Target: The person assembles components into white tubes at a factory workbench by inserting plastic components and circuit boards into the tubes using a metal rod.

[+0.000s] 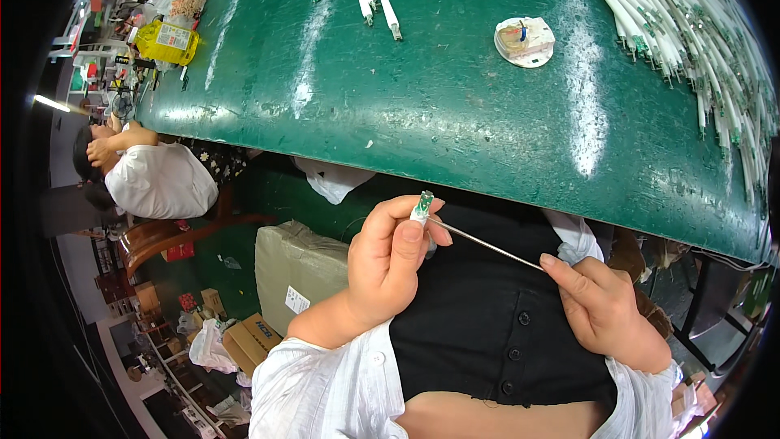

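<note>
Because the green circuit board [425, 204] stands beside the tip of the thin metal rod [487, 244], a slip of the right hand [600, 307], pinching the rod's other end, might scrape it where it juts from the left hand [386, 258], clamped on its white stub [418, 216], with the green table [390, 114] beyond.
</note>
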Demonstrator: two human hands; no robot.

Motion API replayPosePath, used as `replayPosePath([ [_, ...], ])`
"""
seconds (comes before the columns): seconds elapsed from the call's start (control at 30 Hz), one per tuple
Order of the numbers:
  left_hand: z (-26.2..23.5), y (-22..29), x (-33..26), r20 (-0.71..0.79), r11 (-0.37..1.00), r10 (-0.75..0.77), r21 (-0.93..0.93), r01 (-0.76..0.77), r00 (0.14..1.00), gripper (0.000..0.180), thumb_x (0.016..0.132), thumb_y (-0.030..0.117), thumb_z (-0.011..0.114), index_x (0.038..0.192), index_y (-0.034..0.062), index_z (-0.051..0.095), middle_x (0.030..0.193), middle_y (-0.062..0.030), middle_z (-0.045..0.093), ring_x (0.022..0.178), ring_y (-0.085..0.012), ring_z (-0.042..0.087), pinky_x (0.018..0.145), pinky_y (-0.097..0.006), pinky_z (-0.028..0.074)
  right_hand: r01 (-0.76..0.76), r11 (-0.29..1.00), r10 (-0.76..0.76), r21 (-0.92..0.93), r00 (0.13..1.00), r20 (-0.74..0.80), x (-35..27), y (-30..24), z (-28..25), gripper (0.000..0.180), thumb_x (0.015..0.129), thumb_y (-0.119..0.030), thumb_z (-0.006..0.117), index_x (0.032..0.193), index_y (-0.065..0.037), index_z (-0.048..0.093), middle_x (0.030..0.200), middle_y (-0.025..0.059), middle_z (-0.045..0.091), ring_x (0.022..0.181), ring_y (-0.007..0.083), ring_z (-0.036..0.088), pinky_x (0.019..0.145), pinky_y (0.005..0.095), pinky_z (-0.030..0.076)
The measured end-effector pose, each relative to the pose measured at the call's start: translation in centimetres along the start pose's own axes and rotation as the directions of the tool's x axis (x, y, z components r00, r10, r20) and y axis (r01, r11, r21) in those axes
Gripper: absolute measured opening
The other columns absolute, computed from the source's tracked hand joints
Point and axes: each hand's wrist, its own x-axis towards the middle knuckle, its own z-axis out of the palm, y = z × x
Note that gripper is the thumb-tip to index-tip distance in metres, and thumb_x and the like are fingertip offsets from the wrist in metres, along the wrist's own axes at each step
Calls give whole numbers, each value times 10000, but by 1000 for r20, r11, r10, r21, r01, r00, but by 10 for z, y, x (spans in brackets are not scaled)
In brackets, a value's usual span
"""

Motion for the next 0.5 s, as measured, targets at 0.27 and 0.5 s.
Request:
replayPosePath([
  [0.27, -2, 3, 3, -38, 814, 277, 539, -214, 960, 174, 879, 100, 600, 984, -36, 625, 692, -64, 631, 587, -133, 565, 543, -242, 437, -36, 999, 37, -29, 998, 42, -5, -4, -6, 596, 670, 51, 598, 1244, -107, 569, 657, 51, 470, 474, 180, 494, 407, 299, 439],
  [0.5, -1, 3, 0, 54, 787, 299, 551, -278, 953, 188, 912, 93, 548, 1010, -58, 605, 803, -91, 627, 633, -117, 610, 561, -220, 467, -15, 996, 20, -87, 998, 59, -5, -6, -7, 602, 658, 32, 606, 1242, -113, 573, 637, 38, 444, 450, 170, 475, 387, 294, 425],
])
